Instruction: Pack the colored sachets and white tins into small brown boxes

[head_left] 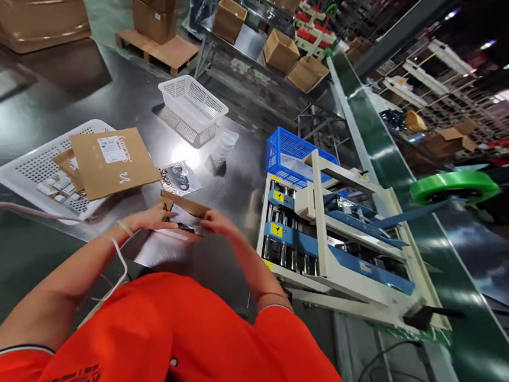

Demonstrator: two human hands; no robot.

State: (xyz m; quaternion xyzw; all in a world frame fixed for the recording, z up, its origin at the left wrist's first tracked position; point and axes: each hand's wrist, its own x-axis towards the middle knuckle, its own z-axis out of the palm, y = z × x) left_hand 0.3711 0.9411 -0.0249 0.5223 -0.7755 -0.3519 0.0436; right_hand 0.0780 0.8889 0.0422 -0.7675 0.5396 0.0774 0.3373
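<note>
Close in front of my body, a small cardboard box (pixel 193 207) stands open on the metal table (pixel 245 183), with whitish and dark contents showing inside. My left hand (pixel 155 217) grips its left side, fingers reaching over the edge. At the right end, my right hand (pixel 219 222) pinches the cardboard wall. Just beyond the box lies a clear plastic bag (pixel 181 178) with dark print or a dark item in it. A flat cardboard piece with a white label (pixel 113 161) rests across a white perforated basket (pixel 25 166) at the left.
Another white basket (pixel 193 104) stands farther back, near a clear roll-like item (pixel 226 146). On the right are a blue crate (pixel 283 144), a carton-sealing machine with rollers (pixel 303 243) and a green conveyor belt (pixel 384 144). A pale cable (pixel 120 262) hangs by my left arm.
</note>
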